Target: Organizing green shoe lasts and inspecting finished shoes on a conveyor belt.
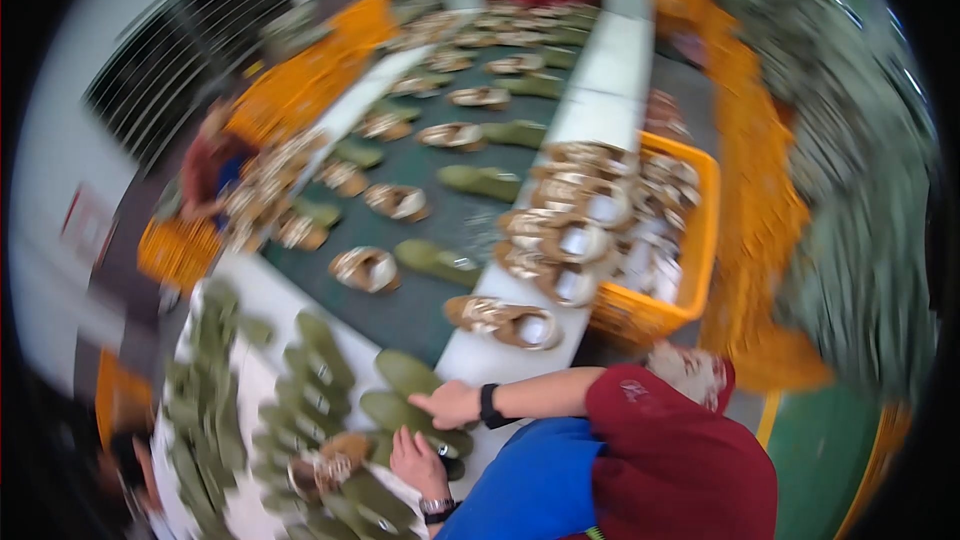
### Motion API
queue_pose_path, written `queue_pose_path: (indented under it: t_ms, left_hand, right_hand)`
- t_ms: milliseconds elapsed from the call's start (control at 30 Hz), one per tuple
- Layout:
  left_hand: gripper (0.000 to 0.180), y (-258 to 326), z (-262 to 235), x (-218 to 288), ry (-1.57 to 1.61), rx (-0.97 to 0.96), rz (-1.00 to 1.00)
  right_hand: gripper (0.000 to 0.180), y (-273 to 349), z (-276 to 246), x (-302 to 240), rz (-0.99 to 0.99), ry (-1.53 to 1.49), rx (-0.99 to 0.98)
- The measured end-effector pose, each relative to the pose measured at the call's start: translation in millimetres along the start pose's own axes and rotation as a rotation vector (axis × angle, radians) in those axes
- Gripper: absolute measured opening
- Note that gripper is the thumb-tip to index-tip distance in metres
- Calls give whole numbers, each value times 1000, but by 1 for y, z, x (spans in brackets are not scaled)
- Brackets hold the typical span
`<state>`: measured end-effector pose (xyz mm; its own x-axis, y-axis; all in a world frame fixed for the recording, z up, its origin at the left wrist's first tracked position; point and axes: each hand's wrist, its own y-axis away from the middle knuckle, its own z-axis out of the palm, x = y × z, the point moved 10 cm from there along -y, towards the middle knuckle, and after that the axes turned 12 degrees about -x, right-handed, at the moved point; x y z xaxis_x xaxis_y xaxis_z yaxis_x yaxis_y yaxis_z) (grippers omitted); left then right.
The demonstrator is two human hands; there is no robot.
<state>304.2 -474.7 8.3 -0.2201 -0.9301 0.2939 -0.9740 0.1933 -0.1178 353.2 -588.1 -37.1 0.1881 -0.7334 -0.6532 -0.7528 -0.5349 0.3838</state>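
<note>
Olive-green shoe lasts lie side by side on the white table end (255, 285). My right hand (450, 406), a black band on its wrist, reaches over one green shoe last (388, 408); its index finger points left and touches it. Just below, my left hand (415, 462), with a watch on its wrist, lies over the neighbouring lasts, fingers stretched out. Neither hand visibly lifts anything. Another last (405, 372) lies just beyond the right hand. A brown and cream shoe upper (340, 452) rests on the lasts left of my left hand. Blur hides fine detail.
A dark green conveyor (400, 225) carries shoe uppers and lasts away from me. Stacked uppers (560, 225) line its right ledge, beside an orange crate (708, 230) of uppers. A co-worker (205, 175) is at the left. Another person's arm (148, 470) shows at lower left.
</note>
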Motion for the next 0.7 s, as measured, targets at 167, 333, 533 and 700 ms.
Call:
queue_pose_path:
  t_ms: [167,333,533,700]
  left_hand:
    - [33,1,0,5,-63,55,89]
    - [35,-2,5,12,-25,29,142]
    - [37,2,1,14,6,-15,108]
    - [38,3,1,15,19,-11,124]
  right_hand:
    - [50,-1,-8,-6,-44,68,61]
    - [47,9,-12,3,-30,35,99]
    - [49,3,-5,2,-10,45,77]
    - [52,4,-3,4,-7,33,75]
